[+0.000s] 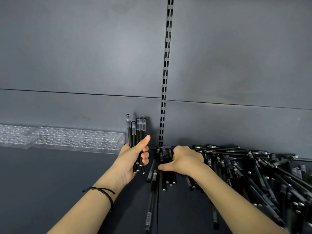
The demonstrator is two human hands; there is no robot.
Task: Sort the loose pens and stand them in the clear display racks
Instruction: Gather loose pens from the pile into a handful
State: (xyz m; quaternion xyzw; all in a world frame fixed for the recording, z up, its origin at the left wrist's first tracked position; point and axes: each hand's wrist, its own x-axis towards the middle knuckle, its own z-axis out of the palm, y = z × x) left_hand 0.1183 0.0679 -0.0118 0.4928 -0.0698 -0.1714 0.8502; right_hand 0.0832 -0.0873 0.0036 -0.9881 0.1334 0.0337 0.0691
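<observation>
My left hand [133, 159] grips a bunch of black pens [137, 132] upright, their clear caps pointing up, just right of the racks. My right hand [184, 160] lies palm down on a small group of black pens [166, 166] at the left edge of the loose pile, its fingers curled over them near the back wall. The big loose pile of black pens [253, 171] spreads to the right across the dark shelf. Two clear display racks [79, 139] with rows of holes stand at the back left with no pens in them.
The dark shelf surface [50, 179] runs under both arms, with a seam [157, 200] down the middle. A grey back wall [84, 65] rises behind, split by a slotted upright rail [166, 73]. One stray pen [151, 208] lies along the seam.
</observation>
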